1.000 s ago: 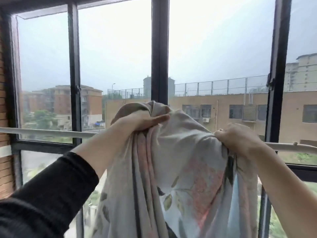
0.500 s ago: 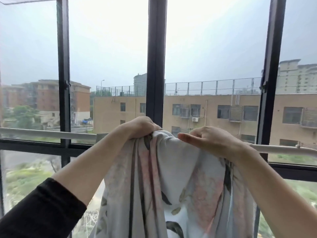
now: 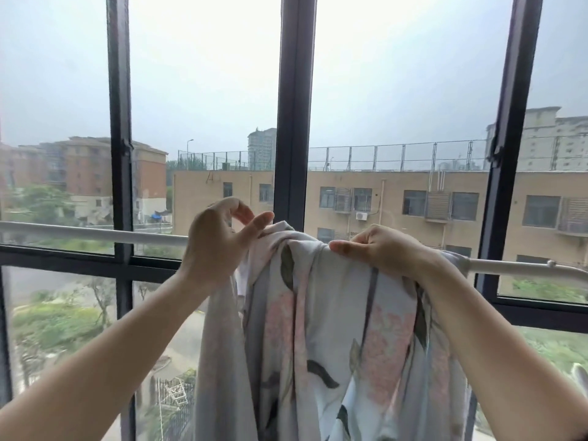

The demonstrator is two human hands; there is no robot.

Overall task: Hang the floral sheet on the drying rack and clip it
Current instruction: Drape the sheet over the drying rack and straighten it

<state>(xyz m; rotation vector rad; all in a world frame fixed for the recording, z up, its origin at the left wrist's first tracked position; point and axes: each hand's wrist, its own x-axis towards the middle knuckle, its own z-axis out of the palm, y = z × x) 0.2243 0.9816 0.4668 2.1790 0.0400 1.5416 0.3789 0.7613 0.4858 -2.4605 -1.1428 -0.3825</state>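
The floral sheet, pale blue-grey with pink flowers and dark leaves, hangs bunched over the white rail of the drying rack in front of the window. My left hand is at the sheet's upper left with its fingers loosely spread; the thumb touches the top fold and nothing is gripped. My right hand lies on the sheet's top at the rail, fingers curled round the cloth. No clip is in view.
Dark window frames stand right behind the rail. The white rail runs on bare to the right. Buildings and trees lie outside the glass.
My left hand has let go of the sheet's top and opened, lifting a little. The sheet has settled lower over the rail. My right hand stays on the cloth.
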